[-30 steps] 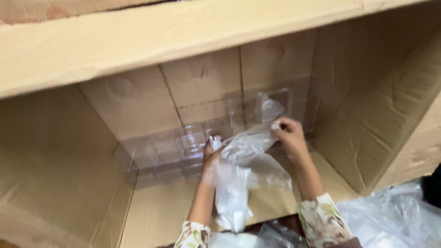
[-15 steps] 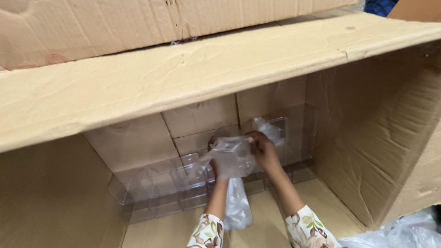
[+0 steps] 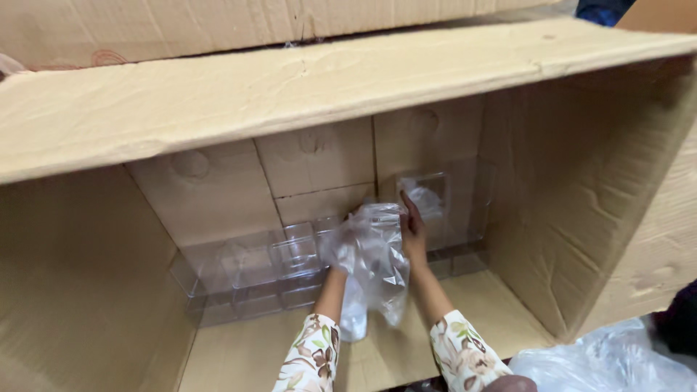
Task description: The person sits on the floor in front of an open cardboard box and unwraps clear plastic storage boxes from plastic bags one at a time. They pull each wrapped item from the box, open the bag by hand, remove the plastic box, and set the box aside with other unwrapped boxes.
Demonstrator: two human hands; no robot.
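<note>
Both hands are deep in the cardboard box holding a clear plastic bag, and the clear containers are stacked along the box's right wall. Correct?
Not quite. The head view shows the clear containers rowed along the back wall of the cardboard box, not the right wall. The rest holds: left hand and right hand are deep inside, holding the clear plastic bag.

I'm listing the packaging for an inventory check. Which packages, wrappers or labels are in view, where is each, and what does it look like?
Large cardboard box: on its side, open, plain brown.
Clear plastic containers: stacked along the back wall, boxy.
Clear plastic bag: crumpled, between left hand and right hand.
Another plastic bag: bottom right, outside.
Labels: none visible.
</note>
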